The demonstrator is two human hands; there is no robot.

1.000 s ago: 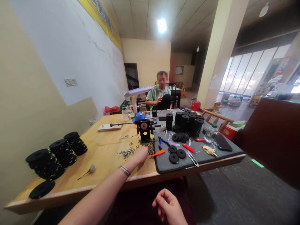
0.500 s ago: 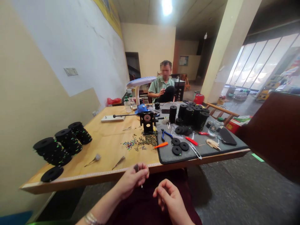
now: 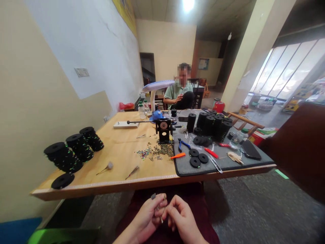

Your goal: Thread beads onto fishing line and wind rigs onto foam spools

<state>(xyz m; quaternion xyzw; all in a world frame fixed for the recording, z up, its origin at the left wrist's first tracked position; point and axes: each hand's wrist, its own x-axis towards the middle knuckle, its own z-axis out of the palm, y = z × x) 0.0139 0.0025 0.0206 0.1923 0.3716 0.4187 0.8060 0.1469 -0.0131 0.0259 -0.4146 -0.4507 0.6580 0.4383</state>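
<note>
Over my lap, just in front of the table edge, my left hand [image 3: 151,213] is closed with the fingers curled. A dark grey patch [image 3: 153,196] shows on it near the thumb, and a tiny pale tip [image 3: 161,220] pokes out below the fingers. What it grips is too small to name. My right hand [image 3: 181,215] is pinched with thumb and forefinger against the left fingertips; anything between them is hidden. Nearest on the wooden table [image 3: 83,179] lie two thin tools with feathery grey ends, one left [image 3: 109,166] and one closer [image 3: 133,171].
Stacks of black foam spools [image 3: 73,149] stand at the left, more [image 3: 210,123] on the grey mat [image 3: 188,169]. A black clamp device [image 3: 164,130], small metal pieces [image 3: 165,149], blue pliers [image 3: 183,145], snips [image 3: 215,164] and a lamp [image 3: 153,100] are about. A person [image 3: 179,91] sits opposite.
My left hand has moved down and right to meet my right hand; the fingertips now come together. The view has shifted slightly left.
</note>
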